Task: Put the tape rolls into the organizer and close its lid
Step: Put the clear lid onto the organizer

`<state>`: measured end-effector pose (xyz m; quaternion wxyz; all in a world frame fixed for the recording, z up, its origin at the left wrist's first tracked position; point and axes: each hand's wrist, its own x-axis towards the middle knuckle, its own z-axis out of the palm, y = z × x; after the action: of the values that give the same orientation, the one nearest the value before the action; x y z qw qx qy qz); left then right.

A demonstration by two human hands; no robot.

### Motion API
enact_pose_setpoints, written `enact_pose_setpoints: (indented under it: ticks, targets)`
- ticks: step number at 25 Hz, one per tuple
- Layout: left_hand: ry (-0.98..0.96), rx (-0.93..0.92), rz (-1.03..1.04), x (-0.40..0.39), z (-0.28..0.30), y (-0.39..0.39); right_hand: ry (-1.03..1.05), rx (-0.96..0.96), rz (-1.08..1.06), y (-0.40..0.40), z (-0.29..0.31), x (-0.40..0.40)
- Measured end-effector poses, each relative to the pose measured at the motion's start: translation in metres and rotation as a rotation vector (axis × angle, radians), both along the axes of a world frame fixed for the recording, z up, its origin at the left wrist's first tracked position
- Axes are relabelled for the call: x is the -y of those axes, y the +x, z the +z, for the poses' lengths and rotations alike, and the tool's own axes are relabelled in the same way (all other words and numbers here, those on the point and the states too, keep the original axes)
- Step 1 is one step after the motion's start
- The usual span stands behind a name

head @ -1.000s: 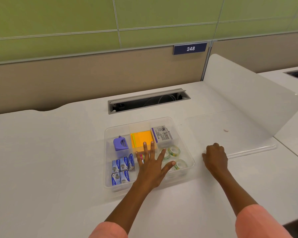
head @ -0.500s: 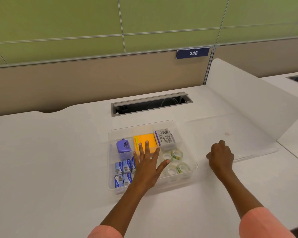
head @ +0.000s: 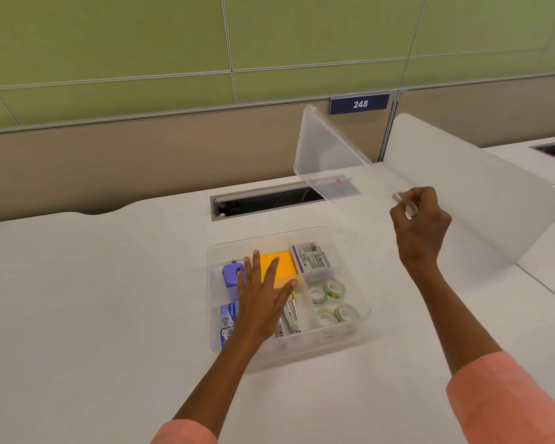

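**On the white desk: open organizer, lid held aloft**

On the white desk (head: 93, 299), a clear plastic organizer (head: 364, 310) is set near the middle, uncovered. Four tape rolls (head: 332, 301) are seen in its near right compartment, lying close together in two pairs. An orange sticky-note pad (head: 277, 267) is held in the far middle compartment, a purple dispenser (head: 231, 274) in the far left one, and a printed white-and-purple box (head: 311, 257) in the far right one. Small blue boxes (head: 227, 318) are stacked in the near left compartment; a stapler (head: 291, 317) is partly seen in the near middle one.

The left hand (head: 260, 299) is laid flat over the middle of the organizer, fingers spread and gripping nothing. The right hand (head: 422, 225) is raised to the right of the organizer, fingers pinched shut on the near edge of the translucent lid (head: 327, 158). The lid is held tilted in the air, clear of the desk and beyond the organizer, its far end highest.

A cable slot (head: 263, 200) is recessed in the desk behind the organizer. A frosted divider panel (head: 481, 193) is stood at the right, and a blue plate marked 248 (head: 359, 104) is fixed to the partition
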<state>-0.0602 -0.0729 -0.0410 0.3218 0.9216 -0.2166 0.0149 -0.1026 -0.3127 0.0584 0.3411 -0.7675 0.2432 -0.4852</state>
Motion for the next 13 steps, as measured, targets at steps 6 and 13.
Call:
enact_pose_setpoints:
  ticks: [6,13]
  targets:
    - [-0.372,-0.076,0.246,-0.050,0.022,0.018,0.914,0.409,0.440,0.012,0.001,-0.027]
    - [-0.725,-0.302,0.587,-0.086,0.035,0.018,1.243,0.130,0.550,-0.003,-0.050,-0.061]
